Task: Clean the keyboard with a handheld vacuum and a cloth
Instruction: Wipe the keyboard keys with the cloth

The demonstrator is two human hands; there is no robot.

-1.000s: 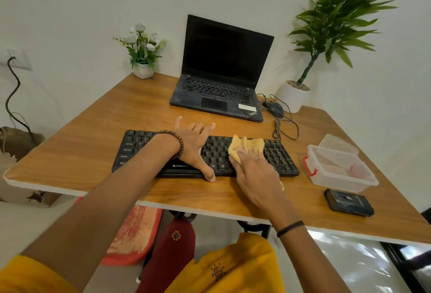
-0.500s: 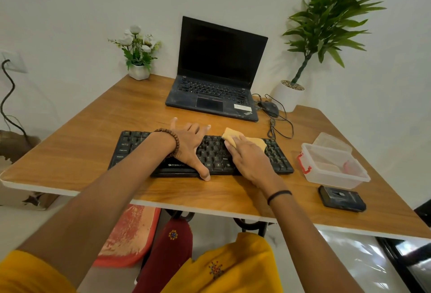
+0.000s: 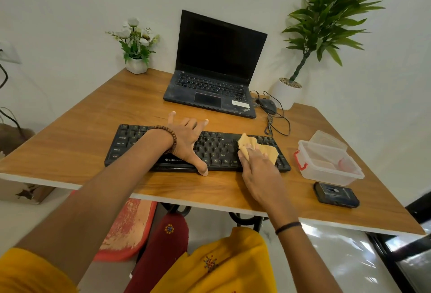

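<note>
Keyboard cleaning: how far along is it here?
No vacuum is in view, so that step can't be judged. In hand: the right hand presses the cloth on the keyboard at its right end, while the left hand steadies it. The left keys seemingly remain.

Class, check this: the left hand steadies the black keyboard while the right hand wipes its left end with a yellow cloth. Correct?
Not quite. The head view shows the right hand wiping the keyboard's right end with the yellow cloth; the left hand does steady it.
</note>
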